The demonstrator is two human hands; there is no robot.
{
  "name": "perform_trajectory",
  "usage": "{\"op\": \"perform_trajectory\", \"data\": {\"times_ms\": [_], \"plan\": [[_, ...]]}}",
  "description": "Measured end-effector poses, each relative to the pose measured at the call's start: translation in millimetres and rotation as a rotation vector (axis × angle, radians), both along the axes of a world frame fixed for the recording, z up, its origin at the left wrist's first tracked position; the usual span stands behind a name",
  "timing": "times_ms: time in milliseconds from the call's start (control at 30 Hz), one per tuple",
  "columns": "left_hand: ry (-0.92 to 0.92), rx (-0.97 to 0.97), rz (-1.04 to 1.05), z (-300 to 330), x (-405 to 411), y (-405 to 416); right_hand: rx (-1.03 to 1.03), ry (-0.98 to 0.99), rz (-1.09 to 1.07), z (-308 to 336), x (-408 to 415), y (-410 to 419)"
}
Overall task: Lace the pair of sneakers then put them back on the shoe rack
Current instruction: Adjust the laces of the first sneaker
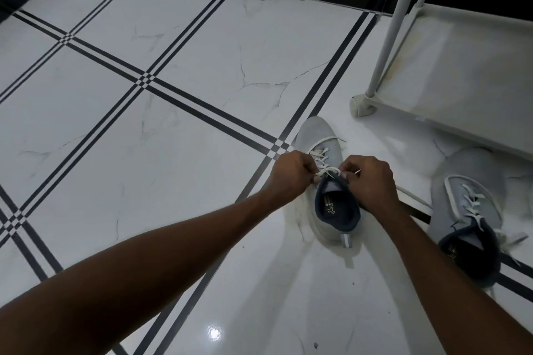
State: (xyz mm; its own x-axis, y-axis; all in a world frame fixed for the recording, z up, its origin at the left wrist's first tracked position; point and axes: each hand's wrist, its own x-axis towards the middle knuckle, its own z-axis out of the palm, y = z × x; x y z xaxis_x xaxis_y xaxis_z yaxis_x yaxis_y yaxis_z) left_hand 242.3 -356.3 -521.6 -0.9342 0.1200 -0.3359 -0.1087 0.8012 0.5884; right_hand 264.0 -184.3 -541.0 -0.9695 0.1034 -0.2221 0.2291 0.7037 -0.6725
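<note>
A light grey sneaker [317,135] with a dark blue lining stands on the tiled floor, toe pointing away from me. Its white lace [327,171] runs crosswise up the eyelets. My left hand [288,176] pinches one lace end at the left of the top eyelets. My right hand [372,181] pinches the other end at the right, with the lace tip sticking out past the fingers. The second grey sneaker [470,210] lies to the right, laced, its loose lace ends trailing on the floor.
The white shoe rack [403,8] stands at the upper right, its bottom shelf [476,81] low over the floor and its round foot [360,105] near the first sneaker's toe. A black skirting band runs along the far wall. The floor is glossy white tile with black stripes.
</note>
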Motion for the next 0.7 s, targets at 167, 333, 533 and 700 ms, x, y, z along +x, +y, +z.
{"op": "perform_trajectory", "data": {"times_ms": [167, 333, 533, 700], "plan": [[0.099, -0.22, -0.257, -0.7, -1.2, -26.3, 0.095, 0.064, -0.076, -14.4, 4.4, 18.1], [0.076, -0.293, -0.347, -8.7, 0.3, -35.2, 0.202, 0.149, -0.051, -22.4, 27.0, 21.9], [-0.159, -0.105, -0.279, 13.4, -19.9, -73.9, 0.131, -0.227, 0.118, 2.2, 4.9, 49.4], [-0.573, 0.41, -0.221, 54.2, -31.1, -85.4, -0.448, -0.454, 0.289, 48.6, -12.7, 64.7]]}}
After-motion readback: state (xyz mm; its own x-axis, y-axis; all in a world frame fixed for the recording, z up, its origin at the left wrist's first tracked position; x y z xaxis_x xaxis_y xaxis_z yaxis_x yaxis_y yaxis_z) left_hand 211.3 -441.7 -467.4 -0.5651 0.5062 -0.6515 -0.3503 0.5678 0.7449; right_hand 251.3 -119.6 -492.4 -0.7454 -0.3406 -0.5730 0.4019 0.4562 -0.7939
